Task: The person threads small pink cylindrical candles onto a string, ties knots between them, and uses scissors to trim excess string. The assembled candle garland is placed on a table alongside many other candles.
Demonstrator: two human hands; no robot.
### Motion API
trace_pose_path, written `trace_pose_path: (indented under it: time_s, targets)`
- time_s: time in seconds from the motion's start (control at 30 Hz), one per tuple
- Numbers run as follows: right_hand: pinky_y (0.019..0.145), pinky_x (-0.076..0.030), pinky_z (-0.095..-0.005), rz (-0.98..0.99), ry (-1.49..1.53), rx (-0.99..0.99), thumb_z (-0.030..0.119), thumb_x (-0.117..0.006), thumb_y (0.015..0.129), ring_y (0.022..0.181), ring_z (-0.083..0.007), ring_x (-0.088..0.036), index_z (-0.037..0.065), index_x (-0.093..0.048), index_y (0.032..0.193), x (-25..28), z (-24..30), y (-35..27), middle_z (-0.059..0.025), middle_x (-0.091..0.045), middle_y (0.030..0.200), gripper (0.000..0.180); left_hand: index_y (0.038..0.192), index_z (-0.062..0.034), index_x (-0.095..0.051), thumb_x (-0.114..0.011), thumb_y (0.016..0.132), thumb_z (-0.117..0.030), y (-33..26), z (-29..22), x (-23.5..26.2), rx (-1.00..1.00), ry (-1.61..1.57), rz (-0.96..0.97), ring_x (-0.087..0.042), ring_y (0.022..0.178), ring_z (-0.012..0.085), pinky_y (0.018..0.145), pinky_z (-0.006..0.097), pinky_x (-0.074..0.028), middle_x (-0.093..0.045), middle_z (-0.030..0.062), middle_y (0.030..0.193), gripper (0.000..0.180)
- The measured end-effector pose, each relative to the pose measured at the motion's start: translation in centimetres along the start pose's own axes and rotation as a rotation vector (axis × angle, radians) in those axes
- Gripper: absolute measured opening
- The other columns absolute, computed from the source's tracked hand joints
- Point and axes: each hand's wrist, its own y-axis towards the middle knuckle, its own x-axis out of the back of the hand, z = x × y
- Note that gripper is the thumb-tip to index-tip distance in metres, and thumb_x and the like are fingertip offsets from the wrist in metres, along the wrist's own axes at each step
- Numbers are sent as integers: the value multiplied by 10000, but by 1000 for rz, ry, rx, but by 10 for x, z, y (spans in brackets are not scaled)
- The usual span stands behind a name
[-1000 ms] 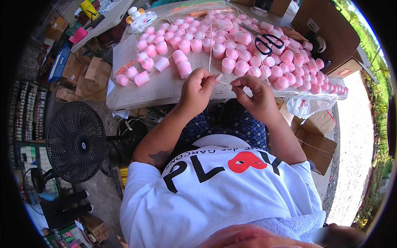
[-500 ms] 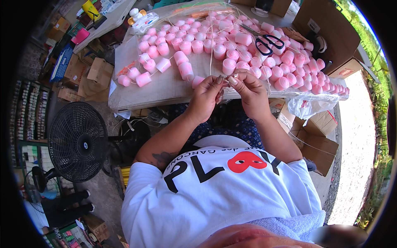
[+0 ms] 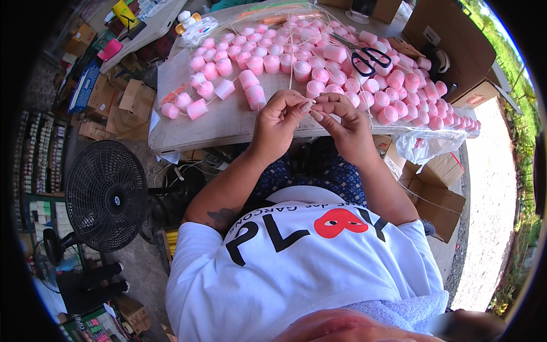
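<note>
My left hand (image 3: 280,122) and my right hand (image 3: 345,122) meet at the table's front edge, fingertips pinched closed almost against each other. Between them is a thin pale string (image 3: 292,74), which comes down over the table to my left fingers; its end is mostly hidden by the fingertips. Just beyond my hands stand many small pink cup-shaped pieces (image 3: 315,89) with swirled tops. To the left, several pink pieces (image 3: 198,109) lie on their sides, strung on a cord. Dark-handled scissors (image 3: 370,61) rest open on the pink pieces to the right.
The pale table (image 3: 171,134) is covered in plastic sheet. A large open cardboard box (image 3: 450,43) stands at its right end, and a clear plastic bag (image 3: 427,145) hangs off the front edge. A black fan (image 3: 108,194) stands on the left, another carton (image 3: 436,202) below right.
My left hand has shifted slightly left and turned, with its fingers curled more. It now covers the pink piece that lay beside it. Both hands keep their fingertips together.
</note>
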Motion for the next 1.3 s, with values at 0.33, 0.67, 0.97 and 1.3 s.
trace_pose_path:
  time_s: [0.33,0.67,0.97,1.3]
  targets:
    - [909,-400,-344,-35,-180,84,73,-721,799,1017,-235,-549,37,-707,956,-2,2,1,-101,-610,1056,162,1012,-74,-623,-557,961,-137,-1,5,-5,28,-177,40,-458,652,25,536,169,-360,-583,-22,918,105]
    - [919,-382,-366,-141,-204,105,67,-695,815,1058,-265,-490,51,-689,948,0,7,-1,-87,-574,1046,134,1373,-69,-340,-567,949,-132,-3,-2,-1,337,-457,460,-579,771,109,662,244,-483,-591,59,1070,485]
    - [899,-388,-391,4,-564,239,28,-702,765,1001,-292,-513,42,-656,897,14,-2,-4,-90,-578,978,140,933,3,-614,-621,889,-28,12,-21,14,-172,552,316,-574,765,107,699,246,-477,-614,38,855,54]
    - [895,-388,-360,211,-203,158,16,-665,815,991,-277,-506,34,-624,940,11,-2,2,-93,-545,1007,133,933,-44,-581,-589,941,-113,11,25,17,81,21,220,-481,707,29,617,202,-414,-526,-33,770,69]
